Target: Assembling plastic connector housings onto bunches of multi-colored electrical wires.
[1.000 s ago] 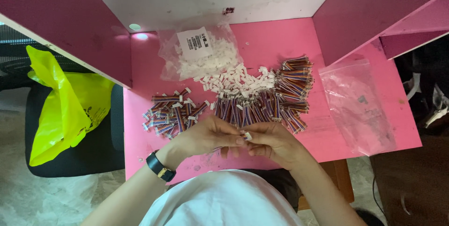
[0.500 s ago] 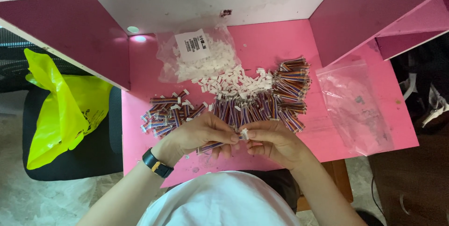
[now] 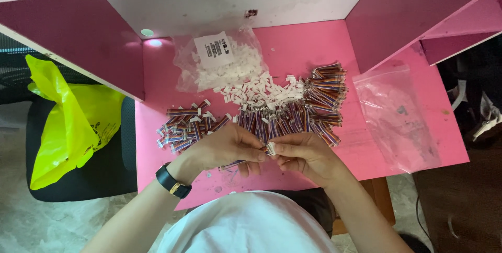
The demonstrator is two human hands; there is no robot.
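Both hands have barely shifted since the earlier frames, staying together at the near edge of the pink table [image 3: 314, 43]. Left hand [image 3: 225, 148] pinches a multicoloured wire lead [image 3: 238, 163]; right hand [image 3: 303, 154] pinches a small white connector housing [image 3: 271, 148], fingers closed. Judging by this, seating wire into housing is underway, calling for fine alignment.

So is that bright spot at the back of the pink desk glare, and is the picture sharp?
Head view: yes, a small bright glare spot sits on the back panel, with a softer reflection on the pink desk beneath it; lighting is even; the left hand and right hand look sharp, while the edges seem slightly stretched.
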